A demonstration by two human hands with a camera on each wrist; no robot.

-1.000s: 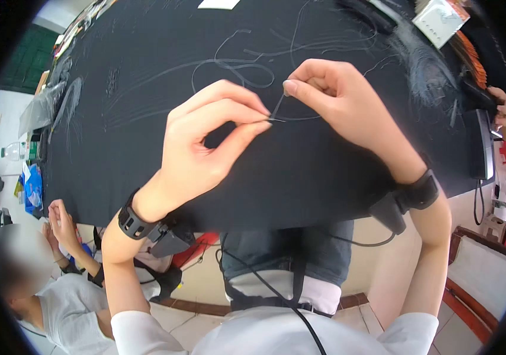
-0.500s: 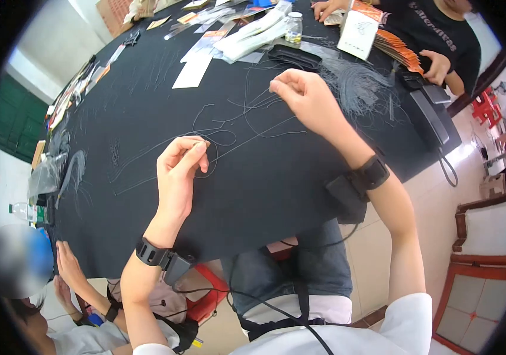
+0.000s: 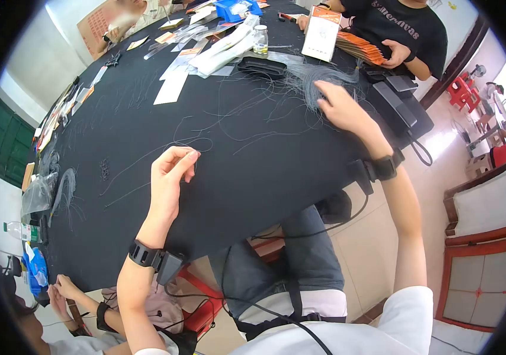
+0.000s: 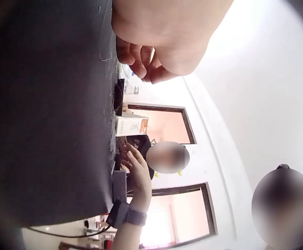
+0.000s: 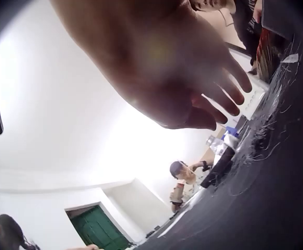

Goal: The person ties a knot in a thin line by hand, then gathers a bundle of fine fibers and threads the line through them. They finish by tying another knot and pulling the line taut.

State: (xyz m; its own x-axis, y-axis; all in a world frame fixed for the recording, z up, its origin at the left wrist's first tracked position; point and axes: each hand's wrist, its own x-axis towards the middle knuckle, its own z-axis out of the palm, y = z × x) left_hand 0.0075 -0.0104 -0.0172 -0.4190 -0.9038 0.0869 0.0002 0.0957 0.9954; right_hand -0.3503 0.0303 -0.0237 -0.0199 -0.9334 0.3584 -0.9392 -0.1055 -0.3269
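Observation:
My left hand (image 3: 189,157) hovers over the near middle of the black table (image 3: 253,171), thumb and fingers pinched together on a thin grey thread (image 3: 199,142) that loops on the cloth. The left wrist view shows those fingers (image 4: 141,60) curled together. My right hand (image 3: 324,89) reaches to the far right, its fingers (image 5: 222,101) spread and straight, touching a bundle of grey threads (image 3: 315,74). Loose single threads lie scattered on the cloth between both hands.
A desk phone (image 3: 404,100) sits at the table's right edge. Behind the bundle are a black case (image 3: 263,66), a small bottle (image 3: 259,39), a white card (image 3: 320,36) and orange packets (image 3: 359,50). One person sits opposite, another at lower left. A wooden chair (image 3: 484,207) stands right.
My hands were together working one thread; the right hand has since moved away to the far right onto the thread bundle. The left hand stayed with the thread. My head view lifted.

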